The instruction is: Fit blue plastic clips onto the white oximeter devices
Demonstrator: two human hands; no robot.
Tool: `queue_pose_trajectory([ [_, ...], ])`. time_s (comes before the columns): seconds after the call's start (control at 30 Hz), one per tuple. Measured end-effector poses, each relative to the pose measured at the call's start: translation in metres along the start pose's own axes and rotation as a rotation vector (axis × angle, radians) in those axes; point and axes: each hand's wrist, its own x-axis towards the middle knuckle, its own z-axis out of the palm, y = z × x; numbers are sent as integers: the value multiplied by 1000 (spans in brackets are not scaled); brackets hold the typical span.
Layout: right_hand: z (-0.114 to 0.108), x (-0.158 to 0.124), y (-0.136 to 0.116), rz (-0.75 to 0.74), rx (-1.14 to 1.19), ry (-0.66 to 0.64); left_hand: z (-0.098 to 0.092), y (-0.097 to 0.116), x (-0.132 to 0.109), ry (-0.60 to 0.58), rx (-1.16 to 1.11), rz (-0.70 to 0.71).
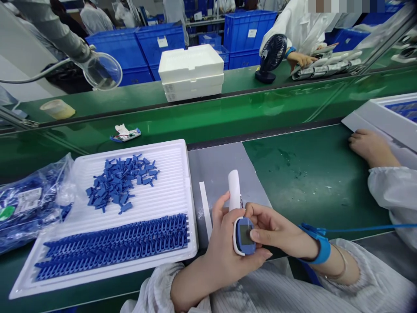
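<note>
While the left hand (224,248) closes around a small blue-and-white device (244,248), the right hand (276,226) reaches across it, with the thumb (256,234) lying against the device's dark screen (246,234). The left grip is clenched on the device, holding it up just beside the white tray's right rim (193,217). A curved white stem (233,189) rises from the device between the hands. The right grip is harder to read: its fingers lie over the device's top edge, and I cannot tell whether they grasp it or only touch it. A blue wrist strap (321,245) circles the right wrist, with its cord running off to the right.

On the white tray, a loose heap of blue plastic clips (122,184) sits near the far edge, while a packed row of similar blue clips (112,248) lies along the near edge. Neither hand touches them. Left of the tray lies a clear bag of blue parts (29,204). A grey mat (221,174) lies directly right of the tray, under the device, and beyond it stretches the green tabletop (309,187). Well to the tray's right, a co-worker's hand (371,148) rests against a white box (381,117).
</note>
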Motion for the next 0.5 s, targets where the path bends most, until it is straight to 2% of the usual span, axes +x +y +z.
queue_pose_trajectory([
  [0.13, 3, 1, -3, -10, -53, 27, 3, -1, -1, 2, 42, 9],
  [0.23, 5, 2, -6, -1, -88, 18, -3, 2, 0, 6, 86, 24],
  [0.37, 9, 5, -5, 59, -140, 36, -18, 9, 4, -153, 251, 38],
  [0.5, 13, 13, 0, 111, -213, 62, -27, 11, 3, -258, 319, -43],
])
